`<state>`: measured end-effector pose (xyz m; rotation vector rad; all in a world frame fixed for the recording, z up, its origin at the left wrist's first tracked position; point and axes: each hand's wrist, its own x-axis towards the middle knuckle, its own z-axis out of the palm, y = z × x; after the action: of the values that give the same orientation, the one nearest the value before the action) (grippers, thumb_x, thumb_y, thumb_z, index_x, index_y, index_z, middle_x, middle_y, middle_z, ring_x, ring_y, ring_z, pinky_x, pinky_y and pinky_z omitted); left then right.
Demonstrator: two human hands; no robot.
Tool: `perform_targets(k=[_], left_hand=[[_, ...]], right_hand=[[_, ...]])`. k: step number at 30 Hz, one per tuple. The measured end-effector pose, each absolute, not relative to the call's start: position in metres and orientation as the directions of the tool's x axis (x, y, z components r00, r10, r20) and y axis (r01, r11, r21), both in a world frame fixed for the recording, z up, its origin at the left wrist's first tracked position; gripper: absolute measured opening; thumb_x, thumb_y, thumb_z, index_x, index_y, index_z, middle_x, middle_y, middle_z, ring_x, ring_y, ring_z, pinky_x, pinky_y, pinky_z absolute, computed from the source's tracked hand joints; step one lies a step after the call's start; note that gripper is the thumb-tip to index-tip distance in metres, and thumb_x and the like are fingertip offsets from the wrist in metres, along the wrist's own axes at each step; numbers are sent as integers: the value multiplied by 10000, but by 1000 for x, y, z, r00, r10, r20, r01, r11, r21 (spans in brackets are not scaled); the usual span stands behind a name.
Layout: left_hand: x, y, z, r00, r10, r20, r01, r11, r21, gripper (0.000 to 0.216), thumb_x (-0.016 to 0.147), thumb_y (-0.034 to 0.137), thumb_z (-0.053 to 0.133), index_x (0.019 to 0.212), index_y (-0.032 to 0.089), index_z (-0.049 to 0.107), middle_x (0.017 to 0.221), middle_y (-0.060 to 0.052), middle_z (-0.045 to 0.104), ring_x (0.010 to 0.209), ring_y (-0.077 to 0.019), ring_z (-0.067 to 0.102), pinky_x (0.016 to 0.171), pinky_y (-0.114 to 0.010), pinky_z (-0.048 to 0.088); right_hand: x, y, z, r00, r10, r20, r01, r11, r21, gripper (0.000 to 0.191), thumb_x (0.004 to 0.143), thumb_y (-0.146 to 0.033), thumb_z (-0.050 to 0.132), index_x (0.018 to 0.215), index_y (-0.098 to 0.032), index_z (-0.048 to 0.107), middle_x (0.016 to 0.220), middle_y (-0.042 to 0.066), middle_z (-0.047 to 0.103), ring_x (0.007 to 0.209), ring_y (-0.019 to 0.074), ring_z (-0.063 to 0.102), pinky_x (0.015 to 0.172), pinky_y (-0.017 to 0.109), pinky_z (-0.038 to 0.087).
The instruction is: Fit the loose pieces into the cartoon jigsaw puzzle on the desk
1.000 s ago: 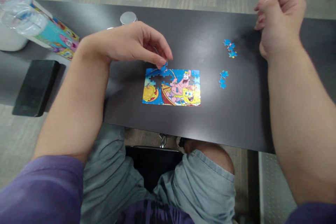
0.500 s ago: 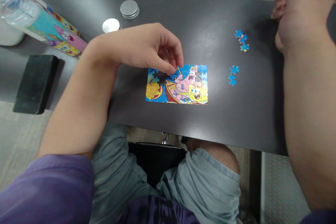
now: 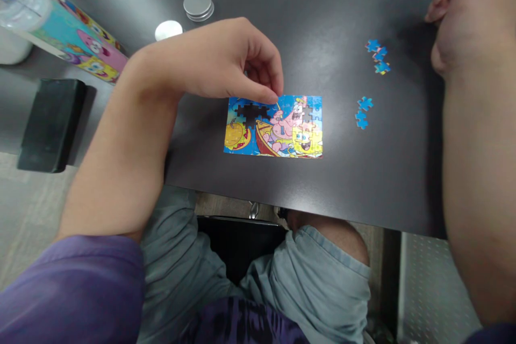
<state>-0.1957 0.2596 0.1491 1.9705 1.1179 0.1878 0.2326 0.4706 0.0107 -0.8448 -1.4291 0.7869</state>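
Note:
A small cartoon jigsaw puzzle [image 3: 282,134] lies flat on the dark table [image 3: 322,188], with a dark gap in its upper left part. My left hand [image 3: 226,62] is pinched at the puzzle's top edge, just right of the gap, thumb and fingertips pressed together on a blue puzzle piece that they mostly hide. My right hand [image 3: 463,11] rests as a loose fist at the table's far right corner, partly cut off by the frame. Near it lie loose blue pieces: a small cluster [image 3: 378,56] and a pair [image 3: 362,112].
A colourful cartoon tube [image 3: 76,37] and a clear plastic bottle [image 3: 20,0] lie at the far left. Stacked metal lids [image 3: 198,4] and a white lid [image 3: 168,29] sit behind my left hand. A black block [image 3: 50,123] lies left of the table.
My left hand moved right along the puzzle's top edge with the blue piece and lowered onto it. My right hand stayed a fist. The view shifted slightly.

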Motion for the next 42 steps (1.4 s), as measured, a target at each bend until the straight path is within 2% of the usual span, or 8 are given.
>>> perform_targets(k=[3, 9, 16, 21, 26, 29, 35, 42], left_hand=[[-197, 263, 146, 626, 751, -212, 609, -300, 735, 529, 855, 755, 1034, 1123, 304, 965, 918, -85, 918, 1104, -314, 758, 1020, -479, 654], [-193, 262, 142, 603, 776, -184, 633, -326, 702, 289, 893, 606, 954, 997, 337, 930, 825, -33, 866, 821, -215, 675, 797, -466, 602], [-188, 256, 148, 574, 795, -196, 690, -341, 639, 344, 882, 576, 920, 1089, 302, 932, 975, -55, 896, 972, -248, 722, 945, -487, 598], [-191, 256, 153, 486, 855, -184, 735, -285, 615, 340, 868, 665, 887, 1020, 361, 898, 957, -49, 853, 1058, -295, 697, 1050, -549, 595], [-193, 261, 145, 483, 849, -215, 741, -265, 618, 349, 800, 611, 992, 961, 327, 868, 962, -62, 845, 1005, -285, 696, 971, -562, 580], [-193, 262, 142, 483, 839, -252, 740, -237, 629, 385, 826, 591, 1023, 1044, 298, 901, 959, -67, 839, 1106, -295, 700, 992, -542, 579], [-194, 262, 142, 450, 880, -155, 698, -238, 675, 410, 825, 709, 970, 1002, 354, 863, 922, -50, 784, 988, -277, 674, 954, -579, 571], [-194, 264, 137, 489, 847, -211, 712, -247, 657, 521, 783, 852, 964, 985, 384, 853, 807, -31, 724, 864, -267, 628, 837, -595, 566]], right_hand=[[230, 469, 12, -2, 868, 496, 32, 496, -868, 423, 1153, 40, 809, 883, -282, 861, 864, -46, 840, 640, 39, 516, 566, 294, 282], [227, 465, 16, 43, 879, 475, 40, 474, -880, 480, 1145, 93, 782, 841, -274, 844, 796, -51, 802, 610, 51, 464, 546, 286, 294], [213, 456, 31, 90, 910, 404, 73, 399, -914, 585, 1173, 170, 691, 771, -248, 762, 734, -59, 776, 556, 44, 434, 524, 316, 247], [199, 439, 46, 96, 915, 391, 83, 385, -919, 681, 1201, 198, 571, 716, -258, 713, 666, -79, 726, 518, 33, 384, 503, 314, 226], [192, 415, 58, 47, 918, 394, 74, 390, -918, 660, 1201, 166, 557, 737, -263, 748, 720, -97, 781, 570, 6, 458, 535, 254, 261], [190, 405, 62, 12, 912, 410, 79, 408, -910, 626, 1200, 124, 604, 749, -267, 792, 731, -107, 783, 597, -1, 459, 550, 237, 266], [187, 401, 63, -1, 897, 442, 94, 440, -893, 667, 1185, 115, 608, 762, -326, 875, 699, -128, 774, 594, -3, 468, 561, 255, 259], [189, 406, 59, 16, 896, 445, 116, 440, -890, 645, 1158, 116, 687, 761, -345, 902, 705, -118, 772, 606, 13, 470, 618, 370, 227]])
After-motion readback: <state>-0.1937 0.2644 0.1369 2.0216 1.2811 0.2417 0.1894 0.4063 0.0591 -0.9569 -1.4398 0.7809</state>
